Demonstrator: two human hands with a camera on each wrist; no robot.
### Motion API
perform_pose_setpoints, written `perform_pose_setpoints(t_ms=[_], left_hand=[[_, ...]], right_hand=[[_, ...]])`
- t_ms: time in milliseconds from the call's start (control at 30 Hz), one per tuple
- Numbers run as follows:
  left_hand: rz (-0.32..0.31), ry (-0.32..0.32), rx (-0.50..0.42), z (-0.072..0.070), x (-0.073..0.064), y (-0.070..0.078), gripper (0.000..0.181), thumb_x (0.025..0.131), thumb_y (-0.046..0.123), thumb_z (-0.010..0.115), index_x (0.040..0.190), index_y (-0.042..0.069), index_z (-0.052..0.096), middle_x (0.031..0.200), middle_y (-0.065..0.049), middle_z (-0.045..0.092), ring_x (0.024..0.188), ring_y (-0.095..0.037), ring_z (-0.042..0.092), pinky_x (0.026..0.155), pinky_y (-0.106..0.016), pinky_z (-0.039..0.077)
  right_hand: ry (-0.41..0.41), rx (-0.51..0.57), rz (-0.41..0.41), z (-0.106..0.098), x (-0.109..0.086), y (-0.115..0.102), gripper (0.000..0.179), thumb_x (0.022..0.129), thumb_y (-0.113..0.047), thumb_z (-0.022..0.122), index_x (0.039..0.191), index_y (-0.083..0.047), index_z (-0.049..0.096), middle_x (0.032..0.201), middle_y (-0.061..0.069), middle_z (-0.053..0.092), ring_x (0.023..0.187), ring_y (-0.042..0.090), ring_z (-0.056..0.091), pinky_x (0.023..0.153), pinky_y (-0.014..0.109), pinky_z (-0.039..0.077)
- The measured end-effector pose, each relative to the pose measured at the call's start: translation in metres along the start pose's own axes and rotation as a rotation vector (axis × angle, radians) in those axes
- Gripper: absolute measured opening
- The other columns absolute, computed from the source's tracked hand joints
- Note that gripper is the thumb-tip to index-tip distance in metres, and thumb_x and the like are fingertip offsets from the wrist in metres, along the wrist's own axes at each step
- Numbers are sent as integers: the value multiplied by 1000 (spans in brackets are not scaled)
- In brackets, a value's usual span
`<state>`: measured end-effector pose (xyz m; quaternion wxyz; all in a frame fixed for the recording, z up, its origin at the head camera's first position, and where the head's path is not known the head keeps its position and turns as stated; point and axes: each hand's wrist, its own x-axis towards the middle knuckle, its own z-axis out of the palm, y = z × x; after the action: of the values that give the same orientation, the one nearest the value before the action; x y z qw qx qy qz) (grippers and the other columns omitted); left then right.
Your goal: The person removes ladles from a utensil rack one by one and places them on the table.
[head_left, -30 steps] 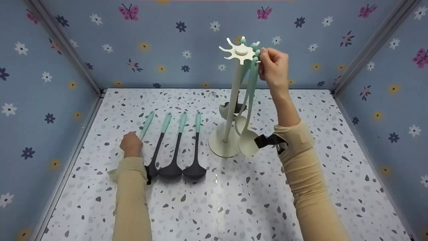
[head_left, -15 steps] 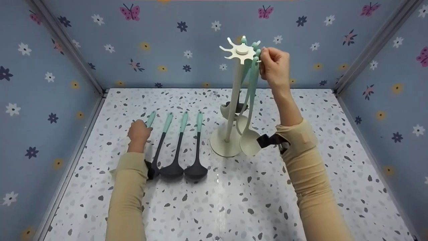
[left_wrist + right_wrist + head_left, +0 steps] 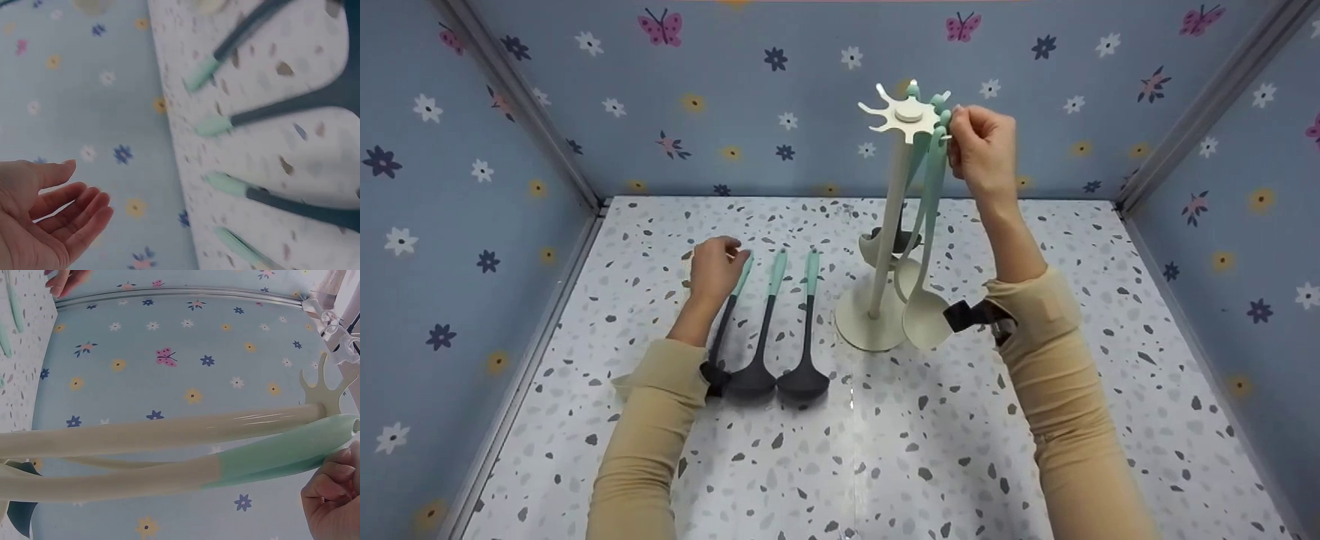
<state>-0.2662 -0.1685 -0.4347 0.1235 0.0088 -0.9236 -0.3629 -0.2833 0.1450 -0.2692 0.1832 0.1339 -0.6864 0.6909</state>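
My left hand [image 3: 714,268] hovers over the table near the mint handle of a dark ladle [image 3: 723,330]; in the left wrist view, the hand [image 3: 53,216] has loosely bent fingers and holds nothing. Two more dark ladles [image 3: 751,375] [image 3: 802,379] lie alongside. A mint-handled utensil with a pale shaft [image 3: 242,246] is mostly behind my arm in the head view. Curled fingers of my right hand [image 3: 984,154] pinch a hook tip of the cream utensil rack [image 3: 891,217], beside hanging mint handles; the exact contact is hidden. A cream spoon [image 3: 926,319] hangs in front.
Behind the spoon hang more utensils, including a cream bowl-shaped one [image 3: 874,247] and a dark one [image 3: 907,240]. Bare hooks [image 3: 874,109] point left on the rack. Flowered walls [image 3: 780,82] enclose the speckled table [image 3: 960,450] at the back and sides.
My left hand has let go of the leftmost mint-handled utensil and moved up and right towards the ladle handles. The right hand has kept its place at the rack.
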Motion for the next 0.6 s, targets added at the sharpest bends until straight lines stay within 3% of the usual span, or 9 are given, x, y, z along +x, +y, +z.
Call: perform_pose_setpoints(t_ms=[267, 600], left_hand=[[174, 87, -185, -2, -4, 54, 26, 85, 14, 61, 103, -5, 61, 89, -15, 62, 80, -26, 59, 70, -33, 48], [352, 114, -379, -15, -12, 122, 28, 88, 18, 57, 105, -3, 58, 94, -12, 61, 83, -18, 58, 63, -29, 50]], right_hand=[[-5, -3, 11, 4, -9, -17, 35, 88, -1, 45, 53, -6, 46, 44, 2, 38, 35, 8, 33, 33, 16, 24], [-3, -1, 22, 5, -10, -22, 35, 88, -1, 45, 53, -5, 46, 43, 3, 38, 35, 9, 33, 33, 16, 24]])
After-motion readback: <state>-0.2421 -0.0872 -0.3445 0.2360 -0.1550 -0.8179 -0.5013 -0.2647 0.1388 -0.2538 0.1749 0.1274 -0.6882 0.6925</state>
